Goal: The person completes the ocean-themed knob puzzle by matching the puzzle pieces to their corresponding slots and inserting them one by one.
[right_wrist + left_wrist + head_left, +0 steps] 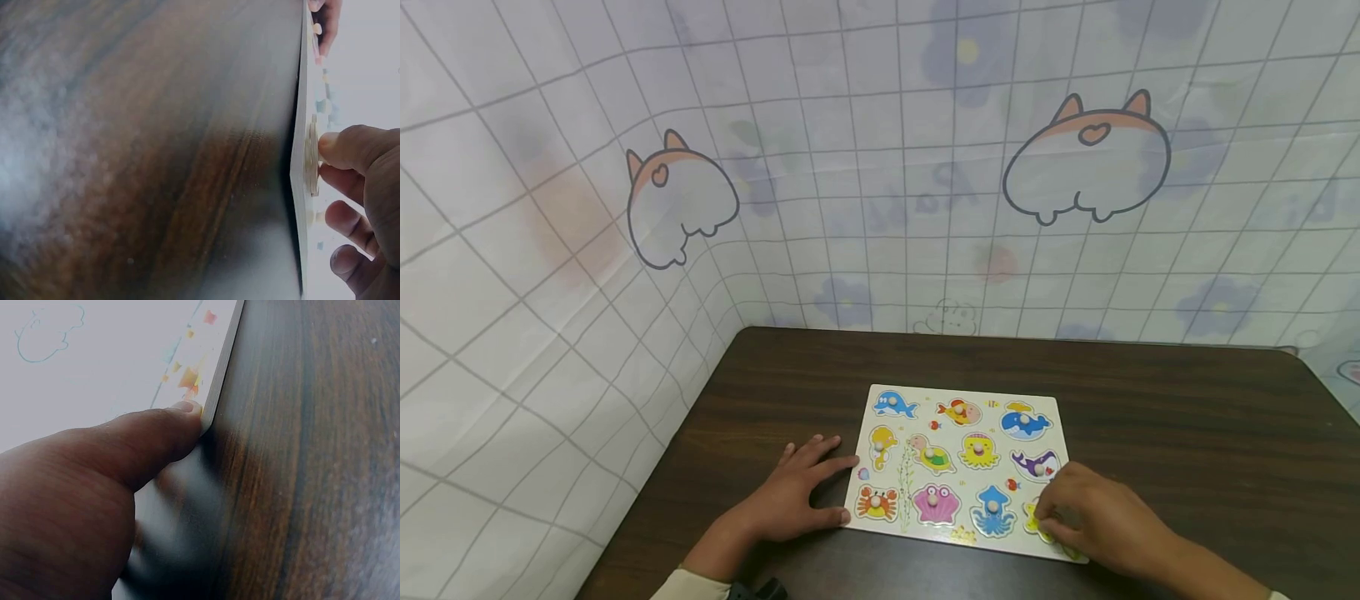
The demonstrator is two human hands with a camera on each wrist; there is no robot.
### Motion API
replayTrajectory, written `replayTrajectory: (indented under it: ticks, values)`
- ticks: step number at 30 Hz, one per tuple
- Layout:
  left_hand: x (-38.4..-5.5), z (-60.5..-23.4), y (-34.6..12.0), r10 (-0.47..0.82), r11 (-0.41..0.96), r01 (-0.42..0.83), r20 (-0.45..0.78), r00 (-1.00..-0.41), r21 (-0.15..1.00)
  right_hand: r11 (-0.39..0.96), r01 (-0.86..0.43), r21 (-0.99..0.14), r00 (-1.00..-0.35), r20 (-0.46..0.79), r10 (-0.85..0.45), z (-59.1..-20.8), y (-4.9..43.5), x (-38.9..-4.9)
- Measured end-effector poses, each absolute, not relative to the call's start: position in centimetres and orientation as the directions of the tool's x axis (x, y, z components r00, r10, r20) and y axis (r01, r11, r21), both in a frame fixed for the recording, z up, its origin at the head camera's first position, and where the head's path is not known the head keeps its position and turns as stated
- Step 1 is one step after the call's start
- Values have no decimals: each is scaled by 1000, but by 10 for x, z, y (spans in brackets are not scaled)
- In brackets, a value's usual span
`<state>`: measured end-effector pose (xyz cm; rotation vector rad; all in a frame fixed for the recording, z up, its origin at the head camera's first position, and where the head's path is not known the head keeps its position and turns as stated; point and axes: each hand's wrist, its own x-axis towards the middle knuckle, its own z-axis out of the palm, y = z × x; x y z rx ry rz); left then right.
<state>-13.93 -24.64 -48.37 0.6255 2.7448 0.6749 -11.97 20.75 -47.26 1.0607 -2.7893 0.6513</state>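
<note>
A white peg puzzle board [964, 487] lies on a dark wooden table, filled with knobbed sea-animal pieces. My right hand [1105, 518] is over its lower right corner. There, thumb and index finger pinch a yellow puzzle piece [1031, 518] by its knob; the fingers cover much of it. In the right wrist view the piece [313, 159] is at the board's surface, though I cannot tell whether it is fully seated. My left hand [793, 492] rests spread at the board's left side, with the thumb [159, 428] touching the lower left corner.
Near my right hand are a purple whale piece [1036, 465] and a blue squid piece [992, 512]. A pink shell piece [936, 505] and a crab piece [877, 503] line the lower edge. A printed curtain [880, 167] hangs behind the table [1187, 417].
</note>
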Motion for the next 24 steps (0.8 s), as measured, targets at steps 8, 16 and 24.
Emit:
replayTrajectory:
  ticks: [8, 16, 24]
  values:
    - [-139, -483, -245, 471, 791, 359, -118, -874, 496, 664, -661, -351, -749, 244, -616, -473, 208, -120]
    - [-140, -483, -246, 480, 784, 367, -112, -870, 501, 658, -670, -344, -741, 263, -618, -475, 208, -121]
    - [-139, -481, -246, 489, 773, 373, -106, -866, 514, 671, -655, -346, -754, 248, -608, -476, 207, -121]
